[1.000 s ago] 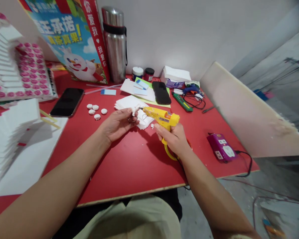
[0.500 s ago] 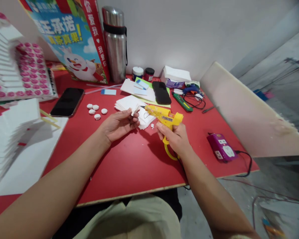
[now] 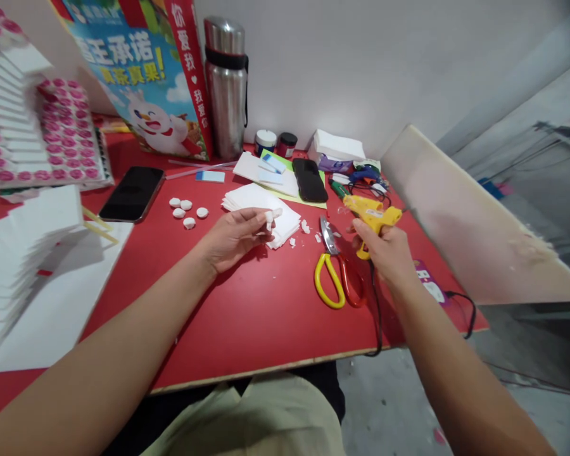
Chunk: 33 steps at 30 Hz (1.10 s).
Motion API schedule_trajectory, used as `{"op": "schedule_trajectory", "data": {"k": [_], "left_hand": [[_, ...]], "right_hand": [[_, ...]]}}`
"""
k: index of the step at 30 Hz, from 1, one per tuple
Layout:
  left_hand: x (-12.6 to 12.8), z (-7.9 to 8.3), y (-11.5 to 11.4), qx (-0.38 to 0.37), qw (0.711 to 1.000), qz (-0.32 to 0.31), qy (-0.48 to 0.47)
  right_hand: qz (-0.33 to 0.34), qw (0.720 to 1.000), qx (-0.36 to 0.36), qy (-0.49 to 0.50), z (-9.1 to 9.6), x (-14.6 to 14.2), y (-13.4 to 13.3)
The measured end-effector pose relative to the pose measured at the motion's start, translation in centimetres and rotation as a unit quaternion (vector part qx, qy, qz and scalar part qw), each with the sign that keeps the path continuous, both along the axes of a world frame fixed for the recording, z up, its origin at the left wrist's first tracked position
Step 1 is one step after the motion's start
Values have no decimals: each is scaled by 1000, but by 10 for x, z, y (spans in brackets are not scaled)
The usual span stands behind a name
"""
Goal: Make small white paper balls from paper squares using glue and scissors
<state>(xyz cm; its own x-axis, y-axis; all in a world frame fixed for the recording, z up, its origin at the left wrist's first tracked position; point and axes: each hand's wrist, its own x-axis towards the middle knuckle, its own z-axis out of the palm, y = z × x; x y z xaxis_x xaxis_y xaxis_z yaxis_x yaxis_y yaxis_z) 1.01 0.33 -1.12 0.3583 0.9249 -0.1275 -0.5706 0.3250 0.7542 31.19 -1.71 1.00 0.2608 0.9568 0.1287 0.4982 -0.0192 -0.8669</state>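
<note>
- We keep five pellets (image 3: 185, 205) grouped aside, perhaps out of the way.
- Our left hand (image 3: 235, 239) pinches the white scrap (image 3: 269, 220) between thumb and fingers above the paper (image 3: 249, 197), its end jutting rightward, probably to stay exposed.
- Scissors (image 3: 332, 252) lie handles toward us, presumably for easy reach.
- Our right hand (image 3: 384, 247) wraps its fingers round the glue gun (image 3: 377, 218), held well apart from the scrap, likely for clearance.

pretty even, kinda muted indoor light, soft shadow on the red tabletop (image 3: 247, 323) by the left hand (image 3: 234, 239), pale glare streaks down the steel thermos (image 3: 225, 101), wide-angle stretch at the sides, right edge smeary, top right corner dark
</note>
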Motion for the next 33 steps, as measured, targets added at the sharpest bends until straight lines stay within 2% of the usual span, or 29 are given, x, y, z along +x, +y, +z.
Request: {"op": "schedule_trajectory", "data": {"k": [3, 7, 11, 14, 20, 24, 28, 31, 33], "left_hand": [[4, 1, -2, 27, 999, 32, 14], [5, 1, -4, 76, 995, 49, 29], [5, 3, -6, 110, 992, 39, 37], [5, 4, -7, 119, 992, 32, 35], [3, 3, -7, 142, 988, 35, 56], [2, 6, -8, 225, 962, 38, 150], [0, 11, -10, 324, 908, 49, 261], [-1, 11, -10, 356, 886, 44, 295], [-1, 10, -10, 349, 888, 39, 296]], "right_hand": [[-56, 996, -36, -66, -16, 23, 4], [-87, 981, -57, -163, -28, 29, 5], [-112, 959, -52, -254, -28, 28, 5], [-123, 952, -50, -277, -26, 30, 2], [-102, 942, -38, -317, -22, 29, -10], [-90, 933, -36, -348, -22, 25, -11], [-74, 925, -50, -370, -17, 24, -16], [-59, 916, -38, -394, -1, 19, -35], [-83, 900, 30, -428, 16, 10, -55]]}}
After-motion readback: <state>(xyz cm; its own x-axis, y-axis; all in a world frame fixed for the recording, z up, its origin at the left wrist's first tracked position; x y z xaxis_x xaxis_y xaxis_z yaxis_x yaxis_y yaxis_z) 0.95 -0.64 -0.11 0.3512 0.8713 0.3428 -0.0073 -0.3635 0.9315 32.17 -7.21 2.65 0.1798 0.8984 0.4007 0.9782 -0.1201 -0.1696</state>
